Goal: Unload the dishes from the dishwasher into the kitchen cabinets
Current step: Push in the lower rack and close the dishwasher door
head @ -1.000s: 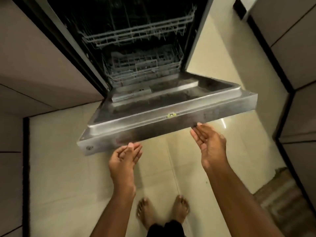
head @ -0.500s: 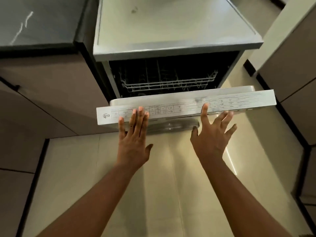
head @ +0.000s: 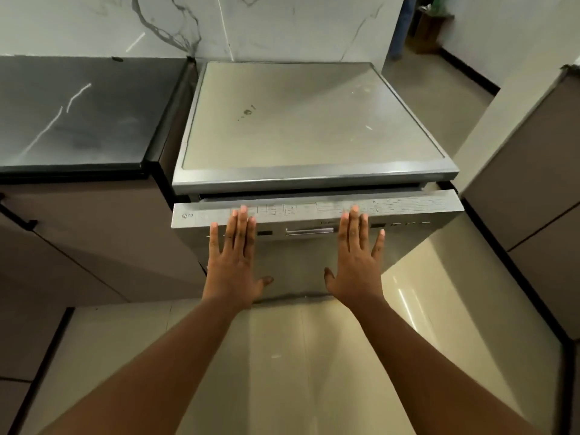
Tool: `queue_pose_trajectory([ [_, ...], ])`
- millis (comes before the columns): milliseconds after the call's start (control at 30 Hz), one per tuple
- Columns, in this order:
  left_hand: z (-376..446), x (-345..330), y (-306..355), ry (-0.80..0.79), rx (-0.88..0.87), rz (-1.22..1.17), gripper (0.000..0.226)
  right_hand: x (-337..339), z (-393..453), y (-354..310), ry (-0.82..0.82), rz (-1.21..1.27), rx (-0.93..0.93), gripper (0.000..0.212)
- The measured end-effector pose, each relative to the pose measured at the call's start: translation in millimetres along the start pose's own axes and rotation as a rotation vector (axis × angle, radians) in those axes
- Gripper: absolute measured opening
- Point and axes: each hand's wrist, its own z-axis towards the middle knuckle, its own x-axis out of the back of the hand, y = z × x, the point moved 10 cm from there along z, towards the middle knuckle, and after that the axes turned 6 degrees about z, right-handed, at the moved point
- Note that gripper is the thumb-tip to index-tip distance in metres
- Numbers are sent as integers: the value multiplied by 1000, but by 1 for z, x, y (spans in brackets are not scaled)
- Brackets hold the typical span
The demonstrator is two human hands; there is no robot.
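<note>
Dishwasher door nearly closed | left hand, right hand flat, fingers straight | panel print illegible

Dishwasher door brushed grey metal, its top smooth satin metal with smudges; surface at left dark glossy stone, white-veined; wall polished white marble; floor glossy beige tile; cabinet fronts matt brown.

Lighting: moderate, warm indoor light. Glare: bright streaks on the glossy floor tiles at right; pale reflected streaks on the dark counter toward its left edge. Shadows: soft. Focus: slightly soft overall; dishwasher panel print blurred. Distortion: wide-angle bending at frame edges.
</note>
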Motion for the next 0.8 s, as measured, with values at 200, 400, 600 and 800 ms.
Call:
queue_pose_trajectory([
  [200, 47, -11, -8, 46, 75, -2, 122, -18, 52, 11, 18, -41, 77, 117],
  [400, 69, -29, -6, 57, 156, -11, 120, -44, 74, 23, 45, -30, 142, 113],
  [600, 88, -65, -13, -205, 263, 17, 129, -62, 93, 27, 51, -13, 170, 116],
  [800, 85, -64, -12, -318, 310, 67, 133, -59, 90, 25, 33, -28, 194, 120],
])
